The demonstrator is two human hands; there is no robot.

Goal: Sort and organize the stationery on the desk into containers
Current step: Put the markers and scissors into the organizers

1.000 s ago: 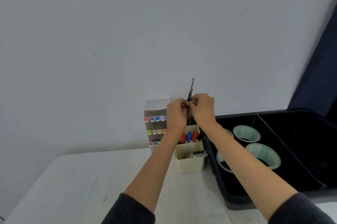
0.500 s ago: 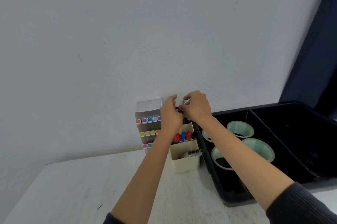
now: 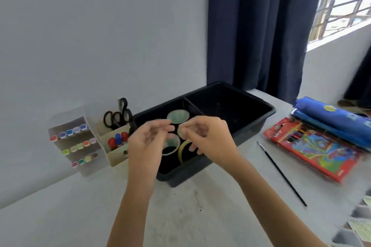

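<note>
The left grip (image 3: 147, 143) and right grip (image 3: 209, 138) are held loose and empty; the thin black paintbrush (image 3: 282, 174) on the white worktop (image 3: 200, 216) is best pinched mid-shaft.

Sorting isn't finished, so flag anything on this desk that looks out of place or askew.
A thin black paintbrush lies loose and slanted on the desk, between the black bin and the coloured-pencil box, in no container. That box and the blue pouch behind it also sit unsorted.
</note>
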